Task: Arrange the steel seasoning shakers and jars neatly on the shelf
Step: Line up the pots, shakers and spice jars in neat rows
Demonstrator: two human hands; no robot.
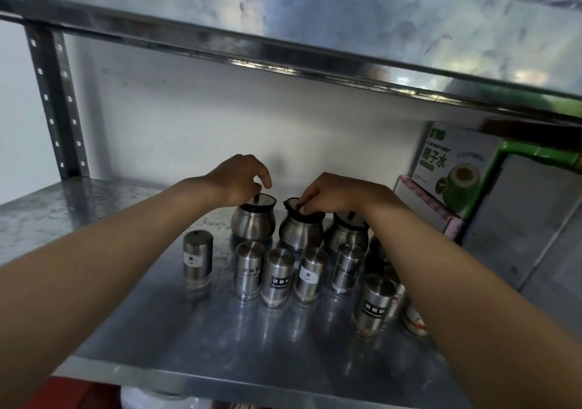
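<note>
A: Head view, item one?

B: Galvanised steel shelf (132,323), lower tier, with an upper shelf (346,24) overhead and a perforated upright post (53,100) at the back left.

A: Jars?

B: Three round-bellied steel jars in a back row. Left jar (253,224), middle jar (300,231), just beside each other; right jar (345,232) partly hidden behind the right forearm. Each has a dark rim and lid.

A: Shakers?

B: Cylindrical steel shakers, upright, in front of the jars. One salt shaker (197,259) stands apart on the left. Then a row of four close together: plain-label shaker (249,268), ground pepper shaker (277,276), second salt shaker (310,274), fourth shaker (346,267). A second pepper shaker (373,304) sits nearer the front, right side. More pieces behind the right arm; too hidden to list.

A: Hands?

B: Left hand (239,180) over the left jar, fingers curled down onto its lid, pinching the small handle there. Right hand (333,193) on the middle jar, fingertips bent and gripping the lid at its rim.

A: Other stock?

B: Coconut water carton (453,169), far right, leaning on a green frame (519,153). Pink-edged box (422,207) below it.
</note>
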